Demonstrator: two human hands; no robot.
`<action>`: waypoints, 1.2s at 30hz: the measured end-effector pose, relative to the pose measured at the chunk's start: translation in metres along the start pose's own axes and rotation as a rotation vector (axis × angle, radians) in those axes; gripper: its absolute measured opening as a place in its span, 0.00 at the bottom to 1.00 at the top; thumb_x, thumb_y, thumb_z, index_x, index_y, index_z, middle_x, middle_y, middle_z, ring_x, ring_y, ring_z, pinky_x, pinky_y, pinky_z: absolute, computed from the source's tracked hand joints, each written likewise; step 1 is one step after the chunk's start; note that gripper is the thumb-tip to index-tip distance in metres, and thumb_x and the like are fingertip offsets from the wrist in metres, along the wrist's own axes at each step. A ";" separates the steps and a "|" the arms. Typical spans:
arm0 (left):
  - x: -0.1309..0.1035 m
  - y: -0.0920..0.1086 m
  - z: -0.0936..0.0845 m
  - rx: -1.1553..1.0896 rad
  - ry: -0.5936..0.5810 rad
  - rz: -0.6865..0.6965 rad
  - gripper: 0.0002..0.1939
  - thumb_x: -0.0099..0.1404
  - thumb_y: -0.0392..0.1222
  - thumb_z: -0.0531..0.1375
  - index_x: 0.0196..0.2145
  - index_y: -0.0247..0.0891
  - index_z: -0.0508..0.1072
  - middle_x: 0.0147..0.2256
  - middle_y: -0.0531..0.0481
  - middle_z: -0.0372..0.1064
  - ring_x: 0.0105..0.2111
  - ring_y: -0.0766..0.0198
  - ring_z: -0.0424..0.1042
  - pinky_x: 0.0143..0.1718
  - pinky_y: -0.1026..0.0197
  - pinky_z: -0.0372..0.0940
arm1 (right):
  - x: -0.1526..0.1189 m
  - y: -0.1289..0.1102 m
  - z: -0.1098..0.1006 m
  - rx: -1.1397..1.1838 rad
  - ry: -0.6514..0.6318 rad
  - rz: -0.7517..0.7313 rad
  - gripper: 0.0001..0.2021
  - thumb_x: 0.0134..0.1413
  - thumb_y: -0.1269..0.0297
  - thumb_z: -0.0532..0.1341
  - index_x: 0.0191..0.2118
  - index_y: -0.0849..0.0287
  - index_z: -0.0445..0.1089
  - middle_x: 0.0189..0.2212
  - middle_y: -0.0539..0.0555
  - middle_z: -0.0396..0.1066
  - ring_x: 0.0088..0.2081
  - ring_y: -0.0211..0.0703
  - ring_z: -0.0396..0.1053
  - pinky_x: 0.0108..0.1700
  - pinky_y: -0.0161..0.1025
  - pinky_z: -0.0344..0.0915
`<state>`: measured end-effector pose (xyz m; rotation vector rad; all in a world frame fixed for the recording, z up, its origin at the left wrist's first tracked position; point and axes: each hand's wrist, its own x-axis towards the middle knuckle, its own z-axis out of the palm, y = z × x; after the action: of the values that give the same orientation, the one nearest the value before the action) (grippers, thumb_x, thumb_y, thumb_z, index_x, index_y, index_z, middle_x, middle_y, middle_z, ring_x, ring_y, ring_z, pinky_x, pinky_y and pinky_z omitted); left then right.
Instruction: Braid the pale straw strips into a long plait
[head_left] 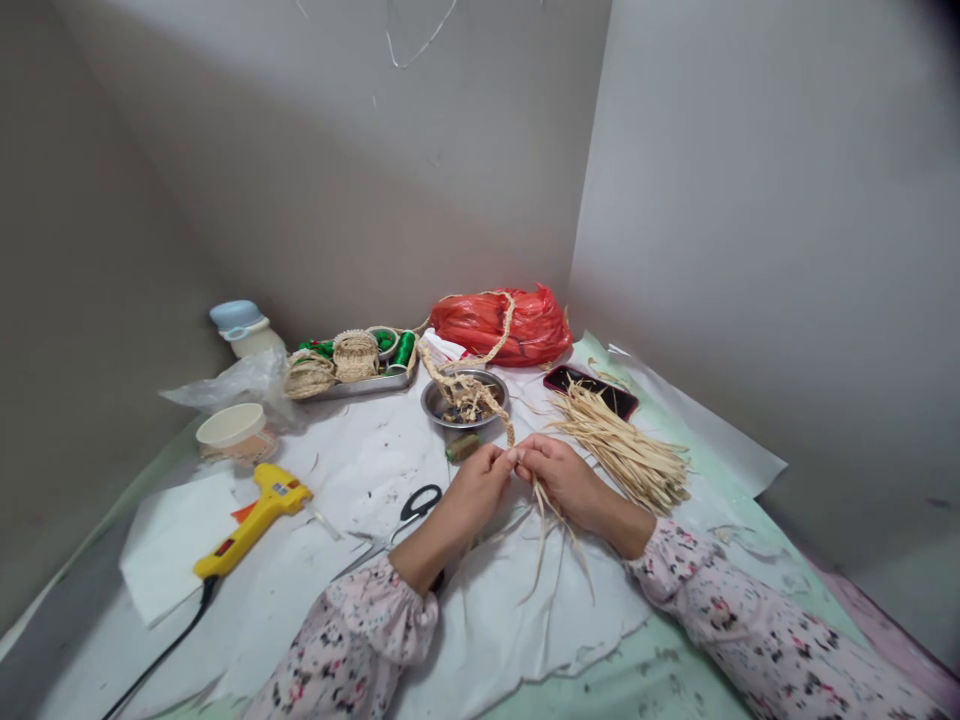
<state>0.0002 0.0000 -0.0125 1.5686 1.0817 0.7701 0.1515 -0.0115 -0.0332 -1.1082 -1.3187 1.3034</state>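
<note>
A braided straw cord runs from the red bag over a metal bowl down to my fingers. My left hand pinches the working end of this braid. Close against it, my right hand is closed on the same end, thumbs nearly touching. Loose straw strands hang from under the fingers towards me. Just right of my right hand lies a bundle of dry straw. Black-handled scissors lie partly hidden beneath my left forearm. A small greenish spool sits by the bowl.
A yellow glue gun with a black cord lies at left, near a paper cup. Behind are a tray of straw rolls and green thread, a blue-capped bottle and a red plastic bag. A phone lies behind the straw.
</note>
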 end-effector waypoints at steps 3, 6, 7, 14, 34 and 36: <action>-0.002 0.006 -0.004 -0.008 -0.084 -0.039 0.22 0.60 0.60 0.54 0.28 0.36 0.67 0.19 0.59 0.52 0.17 0.71 0.49 0.19 0.65 0.43 | -0.001 -0.001 -0.001 -0.028 -0.006 -0.011 0.07 0.52 0.63 0.57 0.27 0.59 0.65 0.19 0.44 0.58 0.19 0.32 0.50 0.22 0.32 0.47; -0.006 0.012 -0.007 -0.067 -0.155 -0.101 0.24 0.58 0.62 0.55 0.27 0.36 0.68 0.18 0.60 0.49 0.17 0.73 0.44 0.19 0.65 0.39 | -0.002 -0.005 0.000 -0.050 -0.018 -0.019 0.06 0.52 0.64 0.58 0.27 0.59 0.65 0.20 0.44 0.60 0.20 0.32 0.53 0.24 0.32 0.50; -0.007 0.014 -0.008 -0.093 -0.173 -0.122 0.23 0.58 0.62 0.55 0.27 0.36 0.68 0.18 0.60 0.48 0.16 0.73 0.43 0.18 0.65 0.38 | -0.003 -0.007 0.000 -0.048 -0.027 -0.029 0.06 0.52 0.64 0.58 0.27 0.59 0.65 0.20 0.45 0.62 0.21 0.33 0.55 0.25 0.32 0.52; -0.006 0.017 -0.011 -0.187 -0.120 -0.152 0.20 0.56 0.58 0.58 0.24 0.37 0.65 0.16 0.62 0.46 0.15 0.74 0.40 0.17 0.64 0.34 | -0.006 -0.019 0.000 -0.163 -0.015 -0.157 0.08 0.54 0.61 0.58 0.32 0.59 0.70 0.27 0.49 0.71 0.32 0.39 0.67 0.38 0.36 0.62; 0.000 -0.002 -0.005 -0.105 0.118 -0.118 0.18 0.58 0.53 0.55 0.20 0.37 0.65 0.14 0.58 0.54 0.12 0.73 0.49 0.16 0.66 0.42 | -0.018 -0.028 0.020 -0.335 0.165 0.007 0.10 0.54 0.61 0.57 0.26 0.57 0.69 0.13 0.46 0.64 0.16 0.36 0.60 0.21 0.33 0.55; -0.003 0.000 -0.005 -0.162 0.116 -0.119 0.20 0.58 0.54 0.56 0.17 0.37 0.63 0.13 0.58 0.52 0.12 0.74 0.48 0.16 0.66 0.41 | -0.023 -0.028 0.025 -0.465 0.187 -0.124 0.09 0.56 0.63 0.56 0.30 0.57 0.71 0.19 0.49 0.70 0.22 0.39 0.67 0.27 0.35 0.61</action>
<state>-0.0048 -0.0006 -0.0108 1.3249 1.1561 0.8542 0.1310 -0.0387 -0.0060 -1.3994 -1.5621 0.7965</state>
